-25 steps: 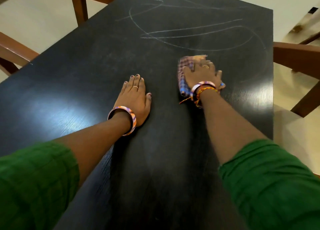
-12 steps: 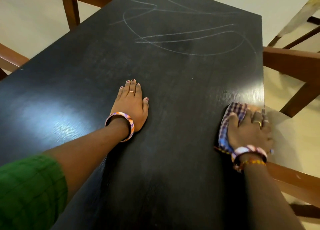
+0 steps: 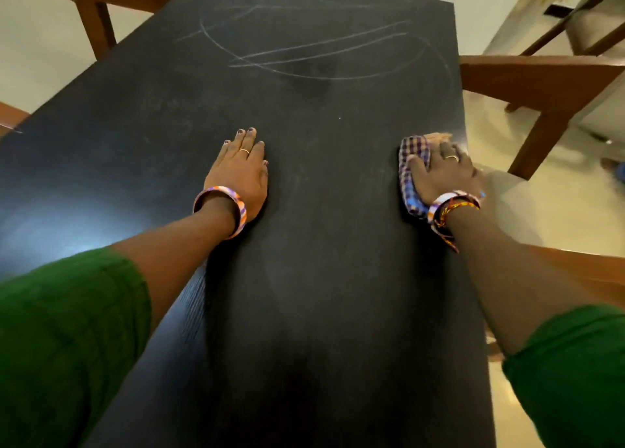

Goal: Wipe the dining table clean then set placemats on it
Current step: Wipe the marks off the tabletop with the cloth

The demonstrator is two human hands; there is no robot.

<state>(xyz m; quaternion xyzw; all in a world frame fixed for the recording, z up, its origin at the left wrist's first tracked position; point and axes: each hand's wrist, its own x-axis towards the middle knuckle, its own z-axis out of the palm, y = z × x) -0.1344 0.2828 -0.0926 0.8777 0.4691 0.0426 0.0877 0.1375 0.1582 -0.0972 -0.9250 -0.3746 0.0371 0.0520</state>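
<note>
Dark table (image 3: 304, 278), chalk-like streaks (image 3: 321, 55), checked cloth (image 3: 411, 177) at its right edge.

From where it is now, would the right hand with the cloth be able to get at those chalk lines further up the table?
Probably yes: bare table lies between the right hand, pressing the cloth, and the chalk lines.

Cream tiled floor (image 3: 541, 217), brown wooden chairs (image 3: 537, 86) on both sides, glossy light reflections

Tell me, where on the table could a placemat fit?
Bare patches: between the left hand and the cloth under the right hand; the near end of the table between both arms. The right edge is crowded.
</note>
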